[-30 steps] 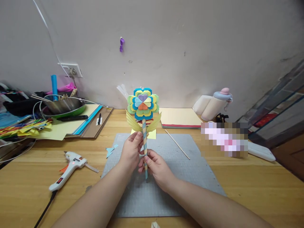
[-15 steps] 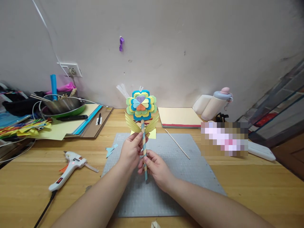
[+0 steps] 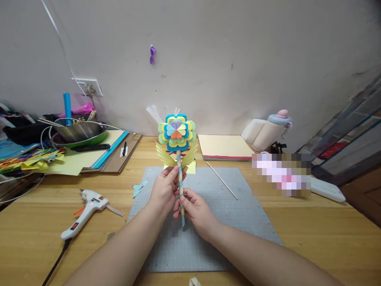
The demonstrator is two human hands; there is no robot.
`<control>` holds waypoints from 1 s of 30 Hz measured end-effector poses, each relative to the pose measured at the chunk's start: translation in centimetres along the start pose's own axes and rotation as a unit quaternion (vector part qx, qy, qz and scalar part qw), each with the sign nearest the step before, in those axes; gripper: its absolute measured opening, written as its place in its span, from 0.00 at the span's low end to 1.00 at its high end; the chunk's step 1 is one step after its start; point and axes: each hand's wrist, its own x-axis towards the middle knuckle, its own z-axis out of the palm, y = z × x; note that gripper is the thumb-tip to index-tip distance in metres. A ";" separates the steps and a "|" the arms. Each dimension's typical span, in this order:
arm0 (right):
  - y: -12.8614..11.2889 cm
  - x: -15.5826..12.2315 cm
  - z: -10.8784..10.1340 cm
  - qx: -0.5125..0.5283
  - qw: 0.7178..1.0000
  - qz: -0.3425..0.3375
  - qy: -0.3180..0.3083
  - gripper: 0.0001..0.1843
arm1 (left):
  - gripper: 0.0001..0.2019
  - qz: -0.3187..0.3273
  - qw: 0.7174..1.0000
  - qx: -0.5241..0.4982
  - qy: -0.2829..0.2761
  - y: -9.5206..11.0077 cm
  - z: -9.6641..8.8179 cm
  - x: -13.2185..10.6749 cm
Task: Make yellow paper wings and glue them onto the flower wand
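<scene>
A layered paper flower (image 3: 176, 132) in blue, yellow, green, purple and orange stands upright on a striped blue-and-tan stem (image 3: 180, 176). Two pleated yellow paper leaves (image 3: 165, 155) spread from either side of that stem. My left hand (image 3: 165, 184) is closed round the stem just under the leaves, thumb in front. Lower down, my right hand (image 3: 193, 208) pinches the same stem near its bottom end. Both hands hold the flower above a grey cutting mat (image 3: 214, 246); some of their fingers are hidden behind the stem.
A white glue gun (image 3: 89, 210) lies on the left of the table, its cord running forward. Light blue paper scraps (image 3: 139, 188) and a thin wooden stick (image 3: 222, 181) lie by the mat. A metal bowl (image 3: 79, 131), paper sheets (image 3: 226, 146) and a bottle (image 3: 269, 131) stand farther back.
Hardly anything differs. The pleated leaves have shifted very slightly to the left, while both hands keep their places on the stem.
</scene>
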 end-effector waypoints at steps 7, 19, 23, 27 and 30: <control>0.0 0.1 -0.1 -0.007 1.000 -0.003 0.005 0.16 | 0.15 0.000 1.000 -0.004 0.002 0.1 0.2 -0.2; 0.0 0.1 -0.1 0.003 1.000 0.003 0.006 0.16 | 0.14 0.029 0.999 -0.018 0.004 -0.1 0.1 0.2; 0.1 0.1 -0.2 0.010 1.000 0.006 0.006 0.15 | 0.14 0.029 0.999 -0.021 0.004 -0.1 0.1 0.2; 0.1 0.1 -0.2 0.015 1.000 0.005 0.006 0.15 | 0.14 0.023 0.999 -0.022 0.005 -0.2 0.1 0.0; 0.1 0.1 -0.2 0.018 1.000 0.005 0.006 0.15 | 0.14 0.019 1.000 -0.023 0.004 -0.2 0.0 0.0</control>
